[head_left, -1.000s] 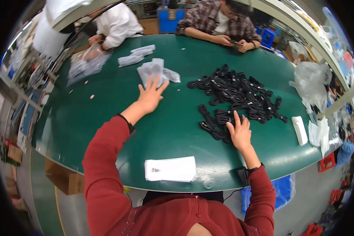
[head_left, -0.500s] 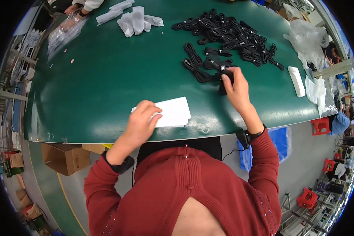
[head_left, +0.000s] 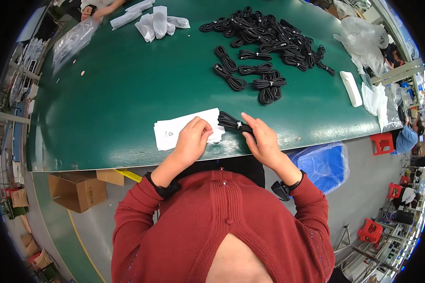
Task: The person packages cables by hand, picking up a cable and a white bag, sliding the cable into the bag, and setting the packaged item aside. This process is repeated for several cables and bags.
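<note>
The right hand [head_left: 263, 139] has its grip clamped on a bundled black cable [head_left: 230, 121], thumb on one side and fingers on the other; the slim loops are cinched at the middle by a pale tie, and their rounded end points toward the left. This bundle is just beside the right end of a stack of thin white paper sleeves [head_left: 167, 135], flat, matte oblongs with crisp, slightly fanned edges and a small dark print. The left hand [head_left: 192, 139] curls over that stack near its right end, thumb and fingertips close together; whether its grip pinches a sheet, I cannot tell.

Both hands are at the near edge of the smooth, glossy green counter [head_left: 123, 104]. Farther in, a loose tangle of similar cable bundles [head_left: 264, 35] spreads out, ropy and dull black, with several separate figure-eight coils [head_left: 269, 87] on its near side. To the left lie translucent, milky pouches [head_left: 160, 22], soft and creased. At the right are a smooth, white, elongated block [head_left: 351, 88] and a crumpled clear plastic bag [head_left: 363, 40].
</note>
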Action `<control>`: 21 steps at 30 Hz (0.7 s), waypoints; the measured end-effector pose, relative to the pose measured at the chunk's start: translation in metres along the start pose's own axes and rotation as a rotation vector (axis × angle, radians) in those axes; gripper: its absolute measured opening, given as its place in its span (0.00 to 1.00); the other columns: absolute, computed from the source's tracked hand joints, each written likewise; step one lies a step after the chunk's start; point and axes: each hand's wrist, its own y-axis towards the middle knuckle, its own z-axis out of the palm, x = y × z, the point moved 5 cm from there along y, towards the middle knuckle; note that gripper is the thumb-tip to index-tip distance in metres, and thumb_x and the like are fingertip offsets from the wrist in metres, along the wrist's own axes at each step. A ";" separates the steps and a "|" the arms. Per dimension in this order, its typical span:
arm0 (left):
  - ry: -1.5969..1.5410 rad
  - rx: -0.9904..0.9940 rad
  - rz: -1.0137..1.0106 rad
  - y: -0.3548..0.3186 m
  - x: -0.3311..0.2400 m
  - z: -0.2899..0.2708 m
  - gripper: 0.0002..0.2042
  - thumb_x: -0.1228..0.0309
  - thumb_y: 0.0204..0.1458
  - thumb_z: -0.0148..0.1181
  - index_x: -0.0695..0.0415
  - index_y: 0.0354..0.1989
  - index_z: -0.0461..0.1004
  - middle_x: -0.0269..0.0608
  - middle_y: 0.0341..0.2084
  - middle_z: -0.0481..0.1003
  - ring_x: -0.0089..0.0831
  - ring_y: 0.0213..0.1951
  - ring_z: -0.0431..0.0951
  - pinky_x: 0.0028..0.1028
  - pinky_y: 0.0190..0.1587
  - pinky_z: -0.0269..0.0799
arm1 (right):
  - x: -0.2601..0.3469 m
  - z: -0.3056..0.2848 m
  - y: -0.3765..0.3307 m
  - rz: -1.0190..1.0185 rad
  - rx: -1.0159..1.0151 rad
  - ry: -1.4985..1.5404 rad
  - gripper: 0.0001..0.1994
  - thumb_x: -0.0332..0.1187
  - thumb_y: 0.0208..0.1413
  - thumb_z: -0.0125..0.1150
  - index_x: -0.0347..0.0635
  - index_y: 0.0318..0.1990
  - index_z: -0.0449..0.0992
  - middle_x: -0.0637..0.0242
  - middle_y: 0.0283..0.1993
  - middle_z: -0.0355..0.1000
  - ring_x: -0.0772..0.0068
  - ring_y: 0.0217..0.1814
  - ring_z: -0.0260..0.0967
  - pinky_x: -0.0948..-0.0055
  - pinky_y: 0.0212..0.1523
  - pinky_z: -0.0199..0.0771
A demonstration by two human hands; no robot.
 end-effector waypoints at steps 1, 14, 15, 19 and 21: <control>-0.069 -0.012 -0.088 0.000 0.004 -0.001 0.05 0.80 0.49 0.63 0.63 0.32 0.72 0.43 0.29 0.72 0.39 0.30 0.74 0.34 0.34 0.71 | 0.001 0.002 0.000 0.003 0.034 -0.024 0.24 0.19 0.48 0.63 0.36 0.56 0.69 0.57 0.35 0.69 0.54 0.33 0.68 0.64 0.33 0.71; -0.179 -0.067 0.096 0.002 -0.013 -0.014 0.06 0.83 0.48 0.60 0.63 0.31 0.70 0.43 0.31 0.72 0.38 0.33 0.74 0.32 0.35 0.70 | 0.000 0.014 0.007 -0.003 0.227 0.157 0.19 0.24 0.52 0.60 0.38 0.54 0.71 0.62 0.32 0.67 0.61 0.29 0.67 0.63 0.29 0.70; -0.180 -0.067 0.096 0.003 -0.014 -0.015 0.06 0.83 0.48 0.60 0.63 0.31 0.70 0.43 0.31 0.72 0.38 0.33 0.74 0.32 0.35 0.70 | -0.011 0.019 0.007 0.279 0.334 0.356 0.19 0.25 0.52 0.60 0.38 0.53 0.72 0.62 0.33 0.68 0.61 0.28 0.67 0.63 0.30 0.70; -0.088 -0.042 0.223 0.005 -0.024 -0.021 0.06 0.84 0.47 0.60 0.62 0.30 0.69 0.43 0.32 0.72 0.40 0.36 0.73 0.33 0.38 0.70 | -0.027 0.038 -0.010 0.882 0.514 0.839 0.17 0.26 0.53 0.60 0.39 0.52 0.72 0.60 0.34 0.70 0.60 0.29 0.69 0.64 0.31 0.71; -0.118 -0.050 0.191 0.007 -0.023 -0.025 0.06 0.84 0.47 0.60 0.62 0.31 0.70 0.43 0.33 0.73 0.40 0.36 0.73 0.33 0.39 0.70 | -0.030 0.044 -0.016 0.943 0.469 1.022 0.17 0.26 0.54 0.60 0.39 0.52 0.72 0.59 0.37 0.72 0.59 0.30 0.70 0.64 0.32 0.72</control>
